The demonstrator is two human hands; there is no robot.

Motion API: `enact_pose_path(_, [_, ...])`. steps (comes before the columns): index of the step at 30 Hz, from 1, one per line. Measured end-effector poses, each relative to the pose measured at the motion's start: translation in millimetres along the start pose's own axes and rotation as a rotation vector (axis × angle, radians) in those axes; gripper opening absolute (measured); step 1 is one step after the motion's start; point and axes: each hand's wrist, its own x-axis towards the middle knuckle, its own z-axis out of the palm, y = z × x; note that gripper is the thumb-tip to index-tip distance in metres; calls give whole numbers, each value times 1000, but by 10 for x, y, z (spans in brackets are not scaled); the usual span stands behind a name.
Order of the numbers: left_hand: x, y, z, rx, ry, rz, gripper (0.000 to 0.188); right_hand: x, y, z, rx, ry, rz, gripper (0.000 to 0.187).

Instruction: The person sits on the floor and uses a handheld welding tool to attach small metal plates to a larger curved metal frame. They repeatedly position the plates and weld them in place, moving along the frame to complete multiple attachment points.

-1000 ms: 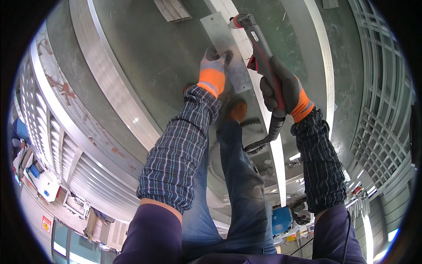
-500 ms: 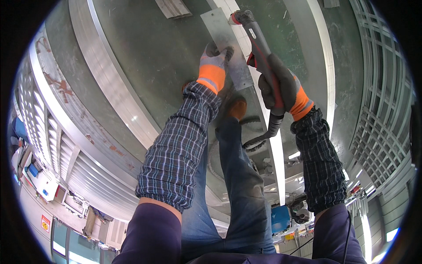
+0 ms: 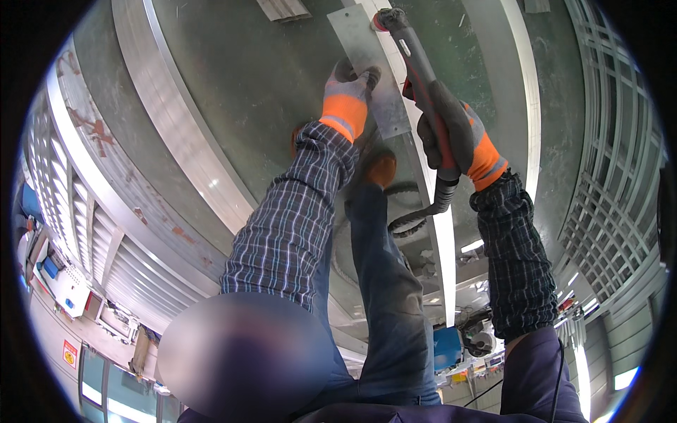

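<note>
Flat grey rectangular metal plate (image 3: pixel 386 102) slants along a long pale metal bar (image 3: pixel 443 240), overlapping its left edge as far as I can make out. The left hand (image 3: pixel 351 88), in a grey glove with an orange cuff, pinches the plate's near-left side; the right hand (image 3: pixel 451 130), gloved alike, is wrapped around a black-and-red torch-like tool (image 3: pixel 417 67), its tip close to the plate's far end — whether touching, I cannot tell. With just that one-sided pinch, I'd worry the plate could twist if bumped, and a tip slipping back along its edge might catch the left fingertips. A black ribbed hose (image 3: pixel 446 194) loops near an orange-brown shoe (image 3: pixel 381 169) — one stray step could tug the tool askew. The tool bears a small pale label (image 3: pixel 404 47), and a red-edged sign (image 3: pixel 70 354) shows on the far left; I can read neither.
</note>
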Motion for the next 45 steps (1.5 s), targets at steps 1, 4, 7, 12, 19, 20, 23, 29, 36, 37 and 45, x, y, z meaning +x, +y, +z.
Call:
enact_pose_path(1, [-10, -9, -12, 6, -7, -3, 39, 12, 18, -13, -1, -19, -12, 66])
enact_pose_path(4, [-47, 35, 1, 30, -23, -15, 41, 6, -1, -27, -45, 18, 41, 69])
enact_pose_path(7, [-54, 44, 16, 65, -7, -11, 43, 7, -31, -31, -35, -1, -6, 67])
enact_pose_path(12, [-38, 17, 45, 43, 37, -19, 49, -10, -71, 6, -44, 4, 13, 71])
enact_pose_path(19, [-37, -1, 13, -22, -4, 28, 49, -17, -81, -6, 5, -40, 5, 63])
enact_pose_path(20, [-49, 12, 27, -15, -3, 10, 49, -15, -68, -17, 17, -43, -3, 62])
enact_pose_path(23, [-49, 32, 49, -11, 13, -10, 48, -11, -50, -24, 29, -41, -12, 60])
enact_pose_path(29, [7, -43, 21, 20, 31, -13, 51, -67, -100, 24, 0, -27, -6, 56])
enact_pose_path(36, [-36, 12, 42, -34, 10, -30, 49, -122, -2, -10, -12, -13, -19, 53])
enact_pose_path(37, [-33, 7, 35, -23, 8, -21, 48, -140, -5, -4, -10, -17, -7, 52])
enact_pose_path(45, [-74, 77, 41, 80, -10, -10, 37, -221, 74, -23, -31, 5, 14, 49])
